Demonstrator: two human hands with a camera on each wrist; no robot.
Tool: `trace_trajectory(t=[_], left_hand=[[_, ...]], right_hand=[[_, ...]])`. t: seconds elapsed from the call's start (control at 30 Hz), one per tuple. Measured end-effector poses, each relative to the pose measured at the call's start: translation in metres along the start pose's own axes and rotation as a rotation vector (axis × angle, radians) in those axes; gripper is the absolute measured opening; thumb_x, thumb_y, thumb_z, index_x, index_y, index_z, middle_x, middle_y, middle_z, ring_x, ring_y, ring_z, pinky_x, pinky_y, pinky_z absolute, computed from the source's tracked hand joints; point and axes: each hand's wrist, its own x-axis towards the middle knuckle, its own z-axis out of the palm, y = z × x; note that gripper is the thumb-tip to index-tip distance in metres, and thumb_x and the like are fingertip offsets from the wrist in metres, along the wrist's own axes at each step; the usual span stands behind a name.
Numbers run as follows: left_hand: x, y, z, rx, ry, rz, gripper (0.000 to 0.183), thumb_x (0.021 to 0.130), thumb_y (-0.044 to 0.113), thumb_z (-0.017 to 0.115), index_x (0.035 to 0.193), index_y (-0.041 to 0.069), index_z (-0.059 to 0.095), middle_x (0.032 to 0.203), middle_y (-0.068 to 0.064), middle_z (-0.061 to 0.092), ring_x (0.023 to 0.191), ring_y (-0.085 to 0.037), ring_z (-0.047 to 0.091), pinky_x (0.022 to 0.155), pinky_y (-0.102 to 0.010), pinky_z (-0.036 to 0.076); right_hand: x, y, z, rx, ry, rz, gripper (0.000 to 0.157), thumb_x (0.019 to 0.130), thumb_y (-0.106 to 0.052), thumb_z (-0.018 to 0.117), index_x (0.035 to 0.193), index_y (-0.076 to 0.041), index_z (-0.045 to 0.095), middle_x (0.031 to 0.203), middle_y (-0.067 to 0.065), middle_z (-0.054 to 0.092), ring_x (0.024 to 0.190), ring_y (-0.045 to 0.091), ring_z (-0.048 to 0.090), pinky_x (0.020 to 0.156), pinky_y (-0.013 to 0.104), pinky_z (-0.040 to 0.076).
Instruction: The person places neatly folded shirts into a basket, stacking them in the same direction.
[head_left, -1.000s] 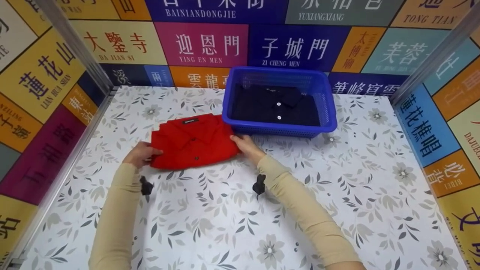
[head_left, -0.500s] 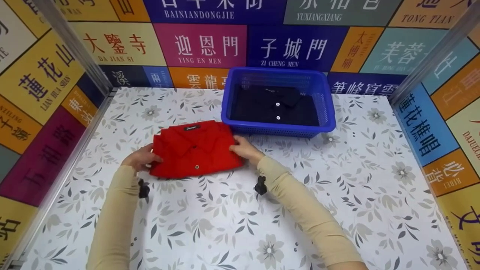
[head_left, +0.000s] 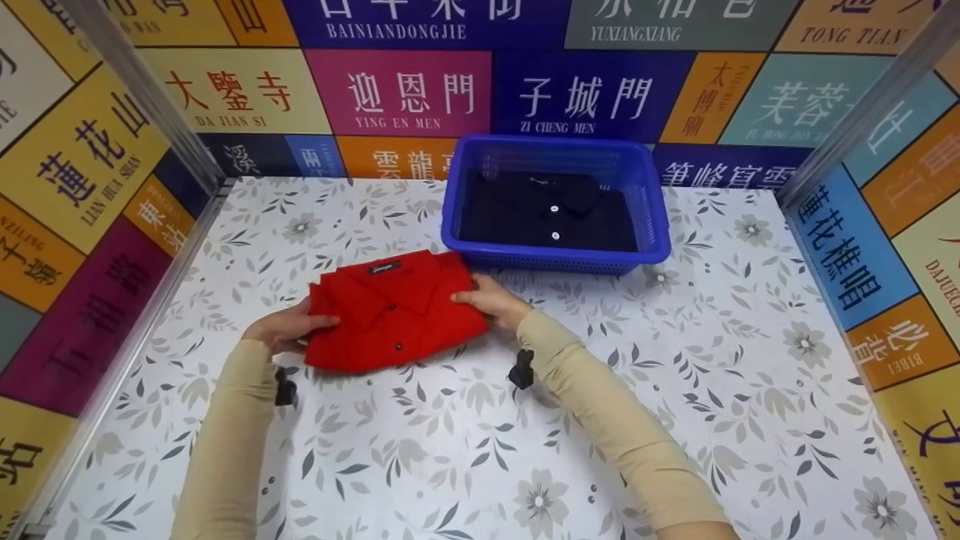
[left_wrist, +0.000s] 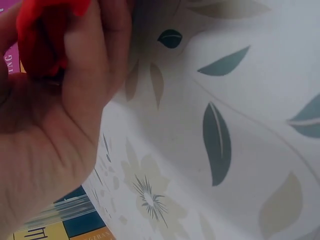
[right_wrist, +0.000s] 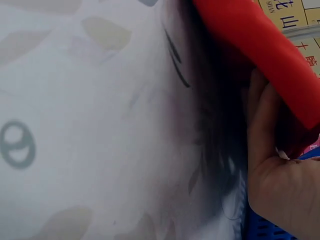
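A folded red shirt, collar and dark label toward the back, lies between both hands in the head view. My left hand grips its left side, thumb on top and fingers underneath; the left wrist view shows red cloth between thumb and fingers. At the opposite side my right hand pinches the shirt's edge, thumb above. In the right wrist view the fingers run beneath the red cloth. Two dark buttons show down the shirt's front.
Behind and right of the shirt stands a blue plastic basket, with a folded dark navy shirt inside. The table has a white leaf-and-flower cover. Colourful printed panels wall in the back and sides.
Both hands have drawn the red shirt toward the front of the table, its back edge now lower in view and farther from the basket. The basket has stayed put.
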Motion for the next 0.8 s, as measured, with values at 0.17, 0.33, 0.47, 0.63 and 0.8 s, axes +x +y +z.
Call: trace_trajectory(t=[0.17,0.33,0.47,0.63,0.8], left_hand=[[0.001,-0.003,0.0,-0.043,0.003,0.045,0.082,0.097,0.006,0.044,0.153,0.021,-0.014,0.149,-0.026,0.016,0.125,-0.039,0.033,0.098,-0.052,0.039],[-0.003,-0.006,-0.001,-0.095,-0.029,0.134,0.082,0.089,-0.008,0.042,0.154,0.014,-0.005,0.14,-0.022,0.024,0.117,-0.036,0.035,0.095,-0.049,0.038],[-0.009,-0.005,0.0,-0.071,-0.005,0.18,0.076,0.085,-0.01,0.045,0.151,0.003,0.01,0.124,-0.016,0.04,0.105,-0.028,0.045,0.088,-0.042,0.044],[-0.016,-0.002,0.005,-0.036,0.025,0.191,0.051,0.085,-0.009,0.047,0.133,-0.006,0.031,0.101,-0.008,0.051,0.087,-0.02,0.052,0.078,-0.035,0.048],[-0.024,0.003,0.013,-0.02,0.024,0.196,0.047,0.086,-0.008,0.047,0.131,-0.007,0.034,0.101,-0.007,0.052,0.087,-0.02,0.052,0.077,-0.035,0.047]], right_hand=[[-0.006,-0.002,0.002,-0.168,-0.043,-0.053,0.063,0.087,0.003,0.059,0.144,0.0,0.031,0.133,0.018,0.049,0.113,0.029,0.052,0.099,0.037,0.04],[-0.018,-0.009,0.007,-0.377,-0.086,-0.149,0.083,0.086,0.003,0.058,0.153,-0.001,0.01,0.156,0.017,0.021,0.141,0.026,0.023,0.114,0.036,0.015],[-0.024,-0.013,0.01,-0.545,-0.082,-0.191,0.085,0.09,-0.004,0.058,0.153,0.001,0.002,0.159,0.017,0.001,0.145,0.026,0.002,0.115,0.034,0.005],[-0.028,-0.016,0.014,-0.657,-0.029,-0.255,0.072,0.097,-0.014,0.053,0.152,0.003,0.009,0.158,0.02,0.005,0.145,0.029,0.005,0.115,0.033,0.006],[-0.034,-0.02,0.016,-0.693,-0.028,-0.315,0.066,0.098,-0.012,0.053,0.152,0.001,0.017,0.155,0.018,0.022,0.143,0.027,0.019,0.114,0.036,0.016]])
